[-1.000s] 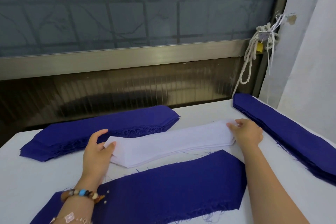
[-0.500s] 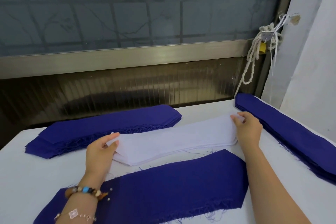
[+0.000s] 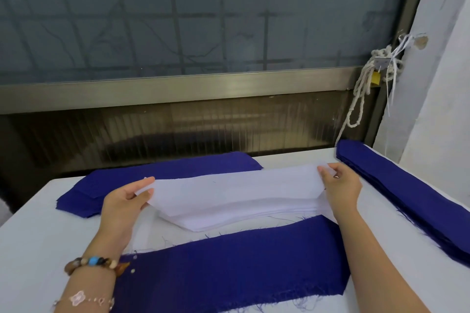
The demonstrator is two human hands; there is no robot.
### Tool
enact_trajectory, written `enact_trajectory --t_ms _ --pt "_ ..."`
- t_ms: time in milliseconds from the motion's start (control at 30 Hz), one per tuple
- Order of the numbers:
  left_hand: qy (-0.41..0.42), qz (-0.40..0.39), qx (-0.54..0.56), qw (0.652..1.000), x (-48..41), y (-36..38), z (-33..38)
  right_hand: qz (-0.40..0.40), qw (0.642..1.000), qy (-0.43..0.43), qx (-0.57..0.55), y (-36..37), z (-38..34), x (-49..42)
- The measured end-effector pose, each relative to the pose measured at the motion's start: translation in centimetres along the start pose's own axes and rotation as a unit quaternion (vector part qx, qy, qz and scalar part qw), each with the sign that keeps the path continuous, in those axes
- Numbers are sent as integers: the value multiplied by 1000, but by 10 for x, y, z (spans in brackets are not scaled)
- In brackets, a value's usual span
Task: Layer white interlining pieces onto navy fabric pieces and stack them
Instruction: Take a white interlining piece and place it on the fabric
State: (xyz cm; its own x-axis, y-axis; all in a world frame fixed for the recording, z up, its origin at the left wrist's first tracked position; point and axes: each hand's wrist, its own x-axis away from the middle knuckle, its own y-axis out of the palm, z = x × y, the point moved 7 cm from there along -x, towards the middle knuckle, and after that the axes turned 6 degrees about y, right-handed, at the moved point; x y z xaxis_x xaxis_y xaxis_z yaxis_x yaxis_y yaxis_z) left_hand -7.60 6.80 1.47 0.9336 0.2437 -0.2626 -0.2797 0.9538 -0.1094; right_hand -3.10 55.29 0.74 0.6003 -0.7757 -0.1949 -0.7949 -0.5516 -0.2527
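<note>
Pinching opposite ends of the top interlining piece point(image 3: 236, 187), both hands point(image 3: 124, 202) point(image 3: 342, 183), now higher off the white stack point(image 3: 229, 218).

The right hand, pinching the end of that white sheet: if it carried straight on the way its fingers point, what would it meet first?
The right hand points leftward along the white interlining sheet, so it would probably meet the left hand holding the other end; depth is hard to judge.
</note>
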Motion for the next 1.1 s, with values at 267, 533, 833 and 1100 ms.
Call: enact_trajectory --t_ms 267,533,833,1100 --pt "2 1 -40 999 18 -37 9 -22 1000 -12 11 -1 -12 26" --pt "-31 0 4 1000 57 -67 10 -27 1000 -3 13 -21 -13 60" --pt "-79 -10 26 997 94 -86 -4 -46 998 22 21 -45 5 94" --pt "-106 -16 80 991 112 -84 -18 -43 998 16 34 -53 14 108"
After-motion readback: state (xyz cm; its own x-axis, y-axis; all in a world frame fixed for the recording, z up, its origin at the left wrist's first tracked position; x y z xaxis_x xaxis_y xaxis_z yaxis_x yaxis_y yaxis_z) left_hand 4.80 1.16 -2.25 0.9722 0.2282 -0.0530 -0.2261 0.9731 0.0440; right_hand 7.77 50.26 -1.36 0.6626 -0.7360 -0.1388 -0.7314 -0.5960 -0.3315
